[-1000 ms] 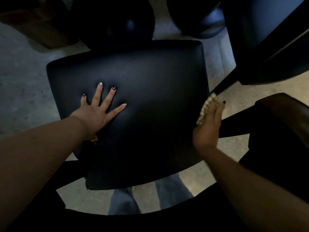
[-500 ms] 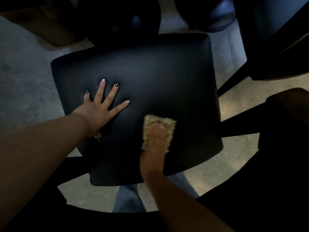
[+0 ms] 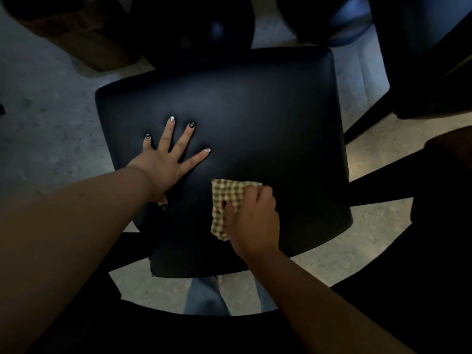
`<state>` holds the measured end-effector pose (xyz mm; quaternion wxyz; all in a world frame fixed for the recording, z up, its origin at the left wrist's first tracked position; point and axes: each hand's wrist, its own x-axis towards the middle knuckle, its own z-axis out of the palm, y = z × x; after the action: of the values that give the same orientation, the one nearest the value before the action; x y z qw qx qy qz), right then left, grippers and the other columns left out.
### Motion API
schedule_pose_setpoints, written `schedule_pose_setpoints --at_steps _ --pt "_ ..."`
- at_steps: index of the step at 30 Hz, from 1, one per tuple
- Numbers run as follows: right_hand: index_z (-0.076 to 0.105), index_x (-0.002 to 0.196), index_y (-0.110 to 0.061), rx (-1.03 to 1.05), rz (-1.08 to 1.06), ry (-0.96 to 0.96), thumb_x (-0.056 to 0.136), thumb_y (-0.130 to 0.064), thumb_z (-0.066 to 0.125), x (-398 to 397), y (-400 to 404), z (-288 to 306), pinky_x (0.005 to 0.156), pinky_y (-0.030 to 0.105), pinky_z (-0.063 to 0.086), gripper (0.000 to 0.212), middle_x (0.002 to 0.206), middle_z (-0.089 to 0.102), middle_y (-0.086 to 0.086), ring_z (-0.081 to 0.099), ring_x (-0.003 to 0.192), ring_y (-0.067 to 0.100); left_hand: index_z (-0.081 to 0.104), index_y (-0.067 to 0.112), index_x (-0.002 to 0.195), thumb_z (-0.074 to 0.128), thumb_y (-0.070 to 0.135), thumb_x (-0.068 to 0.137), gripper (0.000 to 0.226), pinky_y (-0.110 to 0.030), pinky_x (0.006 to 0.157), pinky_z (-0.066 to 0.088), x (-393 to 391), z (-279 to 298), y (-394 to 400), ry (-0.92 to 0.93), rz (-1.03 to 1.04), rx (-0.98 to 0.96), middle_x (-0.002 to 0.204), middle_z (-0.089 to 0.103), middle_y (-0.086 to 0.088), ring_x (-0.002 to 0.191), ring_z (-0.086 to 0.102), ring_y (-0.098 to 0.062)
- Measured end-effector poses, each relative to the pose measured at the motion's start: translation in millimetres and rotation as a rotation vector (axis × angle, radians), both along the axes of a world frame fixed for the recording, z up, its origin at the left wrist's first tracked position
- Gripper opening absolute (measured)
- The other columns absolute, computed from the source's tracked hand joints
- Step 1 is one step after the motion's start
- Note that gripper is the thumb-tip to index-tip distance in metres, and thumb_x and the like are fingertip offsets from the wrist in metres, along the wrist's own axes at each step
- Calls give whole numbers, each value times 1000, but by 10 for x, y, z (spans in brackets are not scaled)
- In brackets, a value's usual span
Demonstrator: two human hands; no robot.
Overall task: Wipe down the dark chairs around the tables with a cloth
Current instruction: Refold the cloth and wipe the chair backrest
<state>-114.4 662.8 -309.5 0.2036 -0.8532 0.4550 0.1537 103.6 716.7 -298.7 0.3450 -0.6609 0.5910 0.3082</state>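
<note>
While the left hand (image 3: pixel 166 166) lies flat on the dark chair seat (image 3: pixel 255 118), its fingers (image 3: pixel 169 131) are spread wide and it grasps nothing. The palm rests on the left part of the seat, close to the left edge, and the painted nails alternate between dark and pale. The right hand (image 3: pixel 252 221) is clenched on a checked cloth (image 3: pixel 226 198) and presses it onto the near half of the seat, just right of the left hand and apart from it. The cloth carries a green, brown and cream check; it projects from under the right hand toward the left and toward the far side, and one corner hangs toward the near edge. Both forearms are bare and reach in from the lower corners of the view.

The seat is a padded, near-square cushion with rounded corners and a smooth, dull sheen. Dark frame bars (image 3: pixel 378 185) run beneath it to the right and across the near side. Below the near edge of the seat, two trouser legs (image 3: pixel 204 297) in light blue fabric are visible against the pale speckled floor (image 3: pixel 46 129). Further dark chairs (image 3: pixel 199 29) stand beyond the seat, and another (image 3: pixel 419 34) stands at the upper right. A brown wooden desk corner (image 3: pixel 76 34) occupies the upper left.
</note>
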Motion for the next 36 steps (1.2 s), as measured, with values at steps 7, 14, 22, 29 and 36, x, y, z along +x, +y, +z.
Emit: schedule_pose_setpoints --at_steps 7,14,22,29,36 --pt "32 130 -11 -63 82 141 91 -54 43 27 214 -238 70 36 49 59 130 41 16 47 104 28 -56 31 122 78 67 59 152 -70 108 23 2 -29 -9 9 11 31 133 -57 -22 130 -36 -55" --pt "48 112 -13 -228 165 54 83 -54 55 -10 67 -159 72 37 44 50 109 50 14 50 87 26 -50 31 129 79 65 59 151 -70 107 22 1 -42 -11 16 11 50 135 -55 -22 130 -36 -55" --pt "31 129 -14 61 40 8 97 -32 45 42 178 -331 79 35 53 39 130 46 11 60 103 25 -51 32 126 81 64 56 153 -70 107 22 4 -41 -24 16 25 46 136 -55 -22 131 -36 -54" --pt "36 138 -17 127 474 -48 88 -24 58 67 366 -451 95 41 45 55 136 46 10 53 118 29 -49 31 129 82 63 56 153 -71 106 23 -3 -37 -32 23 21 50 135 -55 -22 130 -37 -55" --pt "55 118 -27 -52 484 -157 77 -20 67 -139 -675 -299 49 29 39 44 94 57 9 55 59 28 -51 32 129 79 67 57 153 -69 108 25 11 -51 -19 12 -9 20 132 -58 -22 129 -37 -55"
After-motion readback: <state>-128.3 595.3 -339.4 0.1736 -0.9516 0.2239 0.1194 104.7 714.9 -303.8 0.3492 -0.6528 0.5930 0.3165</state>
